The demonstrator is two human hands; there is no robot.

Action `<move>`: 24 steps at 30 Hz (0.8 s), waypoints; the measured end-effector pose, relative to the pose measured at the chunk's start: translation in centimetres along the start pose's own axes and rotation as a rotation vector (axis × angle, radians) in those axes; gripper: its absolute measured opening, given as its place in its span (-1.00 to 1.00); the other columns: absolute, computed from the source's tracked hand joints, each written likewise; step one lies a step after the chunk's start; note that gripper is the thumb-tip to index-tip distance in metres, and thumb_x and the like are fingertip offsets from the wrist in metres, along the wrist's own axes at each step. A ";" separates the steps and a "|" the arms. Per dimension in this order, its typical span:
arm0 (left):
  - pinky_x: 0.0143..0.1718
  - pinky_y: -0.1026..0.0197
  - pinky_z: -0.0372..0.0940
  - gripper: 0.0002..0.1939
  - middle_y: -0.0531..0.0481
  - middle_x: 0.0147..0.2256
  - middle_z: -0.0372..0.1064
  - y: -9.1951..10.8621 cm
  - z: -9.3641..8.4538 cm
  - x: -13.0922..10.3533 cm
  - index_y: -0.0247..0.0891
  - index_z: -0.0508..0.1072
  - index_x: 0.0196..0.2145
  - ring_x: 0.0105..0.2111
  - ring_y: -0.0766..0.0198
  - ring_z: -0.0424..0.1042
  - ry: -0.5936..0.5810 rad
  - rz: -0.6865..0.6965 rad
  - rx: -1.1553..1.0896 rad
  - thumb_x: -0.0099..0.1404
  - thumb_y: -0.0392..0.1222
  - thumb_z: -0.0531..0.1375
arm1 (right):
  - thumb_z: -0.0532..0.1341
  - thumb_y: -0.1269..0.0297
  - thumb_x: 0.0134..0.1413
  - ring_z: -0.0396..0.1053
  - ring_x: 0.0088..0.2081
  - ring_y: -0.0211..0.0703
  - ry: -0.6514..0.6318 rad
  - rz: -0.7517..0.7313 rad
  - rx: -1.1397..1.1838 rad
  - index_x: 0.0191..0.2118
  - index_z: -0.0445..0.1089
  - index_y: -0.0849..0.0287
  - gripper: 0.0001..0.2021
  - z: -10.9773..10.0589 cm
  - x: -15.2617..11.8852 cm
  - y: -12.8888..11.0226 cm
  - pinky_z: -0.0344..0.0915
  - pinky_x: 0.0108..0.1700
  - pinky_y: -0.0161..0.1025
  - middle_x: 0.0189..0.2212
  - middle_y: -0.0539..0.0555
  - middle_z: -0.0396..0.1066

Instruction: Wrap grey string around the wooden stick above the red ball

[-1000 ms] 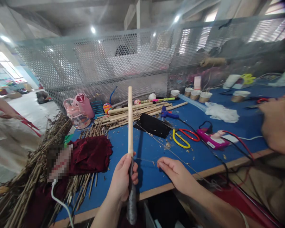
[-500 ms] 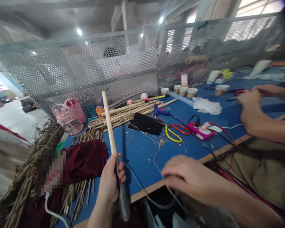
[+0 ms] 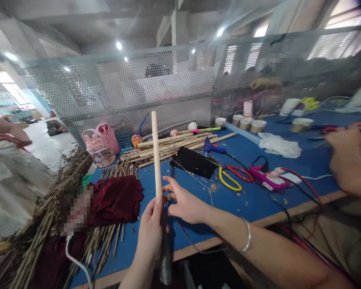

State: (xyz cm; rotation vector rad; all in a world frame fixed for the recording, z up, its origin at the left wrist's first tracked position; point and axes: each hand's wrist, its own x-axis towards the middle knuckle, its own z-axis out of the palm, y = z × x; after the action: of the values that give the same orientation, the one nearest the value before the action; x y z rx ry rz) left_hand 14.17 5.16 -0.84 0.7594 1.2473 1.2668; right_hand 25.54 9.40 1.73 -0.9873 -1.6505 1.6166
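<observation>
My left hand (image 3: 152,226) is wrapped round a pale wooden stick (image 3: 156,156), which stands nearly upright over the table's front edge. The stick's lower part, below my fist, is dark and wrapped, with a grey shiny end. My right hand (image 3: 185,202) is just right of the stick, its fingers spread and the fingertips close to the wood beside my left hand. A thin grey cord (image 3: 188,237) hangs in a loop below my right hand; its upper end is hidden near the stick.
Wooden sticks (image 3: 180,144), a black cloth (image 3: 194,161), scissors (image 3: 233,178), a blue glue gun (image 3: 214,147) and a magenta power strip (image 3: 269,180) lie on the blue table. Dark red cloth (image 3: 116,198) and dry stalks are at left. Another person's hands (image 3: 345,138) work at right.
My right hand has moved left and up from the table's front edge to the stick. The view has shifted left, and another person's arm now shows at the far left.
</observation>
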 end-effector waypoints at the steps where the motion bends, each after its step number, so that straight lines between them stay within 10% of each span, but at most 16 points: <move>1: -0.77 0.41 0.08 -0.56 0.19 -0.63 0.10 0.0 0.0 0.0 -0.23 0.33 -0.19 -0.74 0.49 0.05 0.013 0.007 -0.011 0.09 0.14 0.13 | 0.06 0.63 -0.31 0.29 -0.31 -0.32 0.014 0.013 -0.009 0.16 -0.18 0.09 -0.19 0.1 0.2 -0.1 0.28 -0.43 -0.36 -0.02 0.15 0.10; 13: -0.76 0.42 0.11 -0.68 0.21 -0.61 0.01 -0.5 0.1 0.1 -0.21 0.30 -0.29 -0.71 0.52 0.00 -0.022 -0.078 -0.123 0.12 0.08 0.15 | 0.12 0.45 -0.12 -0.02 -0.68 -0.47 -0.007 0.099 0.069 -0.41 0.22 0.26 -0.93 -1.1 0.4 0.5 -0.09 -0.63 -0.45 -0.71 -0.16 0.09; 18: -0.75 0.41 0.10 -0.70 0.14 -0.58 0.12 -0.5 0.2 -0.1 -0.28 0.30 -0.36 -0.69 0.50 0.06 -0.069 -0.086 -0.279 0.14 0.04 0.15 | 0.20 0.24 -0.07 0.28 -0.55 -0.33 -0.077 -0.004 0.211 -0.45 0.22 0.28 -0.80 -1.1 0.6 1.0 0.19 -0.42 -0.33 -0.61 -0.03 0.32; 24: -0.75 0.40 0.11 -0.78 0.10 -0.54 0.16 -0.3 -0.1 -0.2 -0.28 0.32 -0.39 -0.63 0.44 0.16 -0.112 -0.123 -0.421 0.15 -0.06 0.14 | 0.27 0.18 -0.13 0.06 -0.63 -0.46 -0.126 -0.044 0.125 -0.43 0.24 0.29 -0.72 -2.3 1.4 1.3 -0.03 -0.56 -0.44 -0.68 -0.14 0.18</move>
State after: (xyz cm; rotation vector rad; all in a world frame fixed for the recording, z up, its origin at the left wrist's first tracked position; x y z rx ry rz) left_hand 14.16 4.87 -1.12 0.4345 0.8812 1.3088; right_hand 26.87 11.79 0.44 -0.7961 -1.6187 1.7604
